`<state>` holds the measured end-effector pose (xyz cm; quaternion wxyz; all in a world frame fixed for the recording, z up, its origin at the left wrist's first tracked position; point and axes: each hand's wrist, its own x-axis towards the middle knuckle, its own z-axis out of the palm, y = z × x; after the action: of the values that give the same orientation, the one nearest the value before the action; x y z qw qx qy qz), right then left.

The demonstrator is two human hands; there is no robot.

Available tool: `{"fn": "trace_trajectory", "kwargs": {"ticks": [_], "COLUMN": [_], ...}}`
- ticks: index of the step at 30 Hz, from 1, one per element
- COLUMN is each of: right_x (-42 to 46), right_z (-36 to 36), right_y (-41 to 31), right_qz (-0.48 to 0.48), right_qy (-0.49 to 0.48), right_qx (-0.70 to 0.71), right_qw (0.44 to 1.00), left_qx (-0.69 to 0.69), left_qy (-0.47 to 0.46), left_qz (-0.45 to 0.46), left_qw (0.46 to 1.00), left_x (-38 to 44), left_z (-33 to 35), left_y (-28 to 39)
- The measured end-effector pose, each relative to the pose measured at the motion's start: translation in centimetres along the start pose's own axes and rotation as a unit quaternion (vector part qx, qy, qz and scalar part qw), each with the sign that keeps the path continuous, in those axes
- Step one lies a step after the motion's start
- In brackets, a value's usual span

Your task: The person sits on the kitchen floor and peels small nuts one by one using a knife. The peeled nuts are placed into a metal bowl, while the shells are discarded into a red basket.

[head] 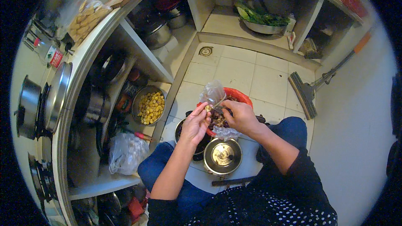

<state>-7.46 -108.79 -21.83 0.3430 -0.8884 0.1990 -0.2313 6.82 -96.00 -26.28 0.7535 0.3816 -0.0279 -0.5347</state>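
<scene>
My left hand (196,124) holds a small yellowish piece, perhaps a peeled chestnut (208,108), between thumb and fingers. Close beside it on the right, my right hand (240,116) has its fingers curled around something small and thin that I cannot make out. Both hands are above a red plastic basin (246,98) lined with a clear plastic bag (213,92), with brown pieces, perhaps shells, inside. Nearer to me stands a steel bowl (223,157) with a dark bit in it. A dark-filled pot (177,131) is partly hidden behind my left forearm.
On the left, a bowl of yellow pieces (151,107) and a white plastic bag (128,153) sit in the cabinet. A metal bowl of leafy greens (265,27) occupies the far shelf. A squeegee-like mop (303,95) leans at the right wall. My knees flank the bowls.
</scene>
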Motion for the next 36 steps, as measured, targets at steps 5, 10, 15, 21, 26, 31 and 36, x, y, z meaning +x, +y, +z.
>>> {"fn": "trace_trajectory", "kwargs": {"ticks": [5, 10, 15, 21, 26, 31, 36], "right_x": [0.2, 0.4, 0.2, 0.1, -0.1, -0.1, -0.2], "right_z": [-1.1, -1.1, -1.6, -1.8, -1.2, -0.9, -0.7], "right_y": [-0.4, 0.6, 0.3, -0.1, 0.2, 0.2, 0.2], "right_qz": [-0.029, -0.098, -0.123, -0.132, -0.133, -0.131, -0.123], "right_qy": [-0.003, 0.051, 0.032, 0.033, 0.038, 0.034, 0.038], "right_qx": [-0.039, -0.092, -0.131, -0.148, -0.153, -0.146, -0.150], "right_qw": [0.999, 0.990, 0.983, 0.980, 0.979, 0.980, 0.980], "left_qx": [-0.018, -0.036, 0.007, 0.052, 0.090, 0.114, 0.108], "left_qy": [-0.038, -0.026, -0.017, -0.036, -0.022, -0.009, -0.001], "left_qz": [0.000, -0.020, -0.019, 0.008, 0.029, 0.036, 0.033], "left_qw": [0.999, 0.999, 1.000, 0.998, 0.995, 0.993, 0.994], "left_x": [0.2, -0.1, -0.5, -0.4, -0.4, -0.5, -0.6], "left_z": [-0.4, 0.6, 1.7, 1.3, 1.3, 1.3, 1.5], "left_y": [-0.2, 0.0, 0.1, -0.2, -0.6, -0.8, -0.7]}}
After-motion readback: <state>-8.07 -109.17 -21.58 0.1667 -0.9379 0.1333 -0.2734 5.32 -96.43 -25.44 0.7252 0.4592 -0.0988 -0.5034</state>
